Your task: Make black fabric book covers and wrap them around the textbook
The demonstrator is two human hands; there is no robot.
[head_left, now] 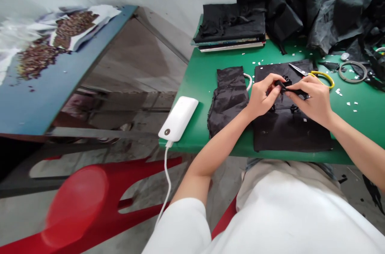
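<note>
The left hand (261, 95) and right hand (315, 99) meet near the table's (198, 81) near edge, fingertips pinched on 1 small black strip (282, 84). It lies between them, about equally near both, its long axis seemingly running left to right. Beneath is a flat black cloth (273, 134), reaching almost to that edge. Scissors (300, 71) with yellow handles lie just beyond the right hand. Leftward, folded black fabric (230, 97); at the near left corner, a white power bank (180, 117).
</note>
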